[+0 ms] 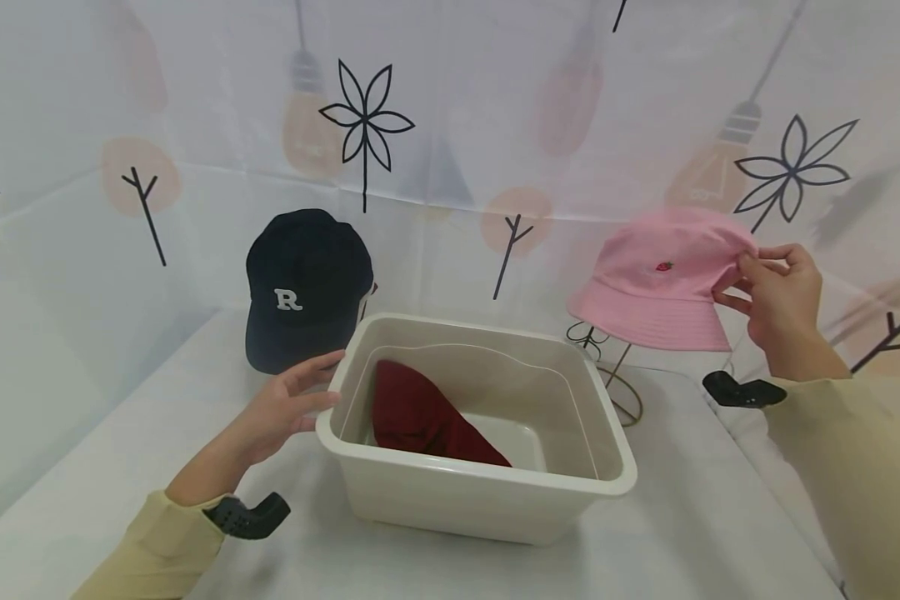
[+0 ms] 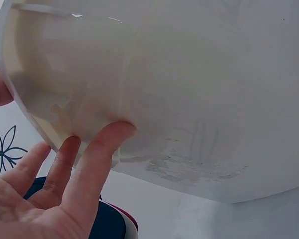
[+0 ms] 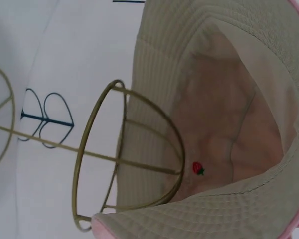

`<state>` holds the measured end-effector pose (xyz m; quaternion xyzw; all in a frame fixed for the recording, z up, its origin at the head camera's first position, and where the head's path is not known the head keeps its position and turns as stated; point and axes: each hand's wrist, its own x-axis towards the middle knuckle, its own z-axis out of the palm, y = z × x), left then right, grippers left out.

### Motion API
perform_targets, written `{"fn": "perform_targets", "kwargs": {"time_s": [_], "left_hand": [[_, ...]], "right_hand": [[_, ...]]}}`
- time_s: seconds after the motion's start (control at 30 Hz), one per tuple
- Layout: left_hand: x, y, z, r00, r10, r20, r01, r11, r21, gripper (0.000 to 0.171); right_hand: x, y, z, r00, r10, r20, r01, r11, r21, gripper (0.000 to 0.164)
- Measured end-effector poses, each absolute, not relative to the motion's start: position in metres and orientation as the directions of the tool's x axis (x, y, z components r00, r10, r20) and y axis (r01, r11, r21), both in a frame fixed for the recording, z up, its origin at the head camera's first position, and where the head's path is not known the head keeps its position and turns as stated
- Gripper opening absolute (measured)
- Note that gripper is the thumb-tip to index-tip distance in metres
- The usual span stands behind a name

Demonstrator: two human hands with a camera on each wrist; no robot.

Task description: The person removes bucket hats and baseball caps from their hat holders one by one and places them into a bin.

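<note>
My right hand pinches the crown side of a pink bucket hat with a small strawberry on it. In the right wrist view the hat's pale lining faces the camera, and the rounded top of a gold wire stand sits at its opening. My left hand touches the left side of a cream plastic bin; in the left wrist view its fingers lie fairly straight against the outer wall. Inside the bin rests a dark red fabric piece, partly hidden by the front rim.
A navy cap with a white letter R stands behind the bin's left corner. The stand's round wire base is on the white-covered table, right of the bin. A printed cloth backdrop hangs behind everything.
</note>
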<state>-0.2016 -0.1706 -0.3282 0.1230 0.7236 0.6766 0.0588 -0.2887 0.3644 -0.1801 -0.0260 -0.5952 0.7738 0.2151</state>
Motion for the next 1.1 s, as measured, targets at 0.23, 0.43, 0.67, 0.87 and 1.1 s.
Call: {"fn": "perform_targets", "kwargs": {"time_s": [0.23,0.43,0.67,0.87,1.1], "left_hand": [[-0.201,-0.17,-0.327,-0.964,0.256,0.077,0.095,0.058,0.994,0.067],[-0.201,-0.17,-0.327,-0.965,0.252,0.074,0.092,0.06,0.994,0.067],[-0.201,-0.17,-0.327,-0.964,0.254,0.073,0.09,0.058,0.994,0.066],[-0.201,-0.17,-0.328,-0.966,0.248,0.073,0.092,0.065,0.994,0.067],[-0.201,-0.17,-0.329,-0.969,0.238,0.064,0.082,0.067,0.994,0.069]], "right_hand": [[-0.28,0.353,-0.17,-0.912,0.335,0.236,-0.325,-0.24,-0.915,0.028],[-0.273,0.343,-0.165,-0.915,0.304,0.265,-0.348,-0.26,-0.901,0.03],[-0.263,0.332,-0.157,-0.915,0.29,0.282,-0.366,-0.299,-0.881,0.032],[-0.252,0.323,-0.152,-0.918,0.259,0.301,-0.381,-0.359,-0.852,0.034],[-0.241,0.311,-0.153,-0.923,0.213,0.322,-0.383,-0.408,-0.829,0.029]]}}
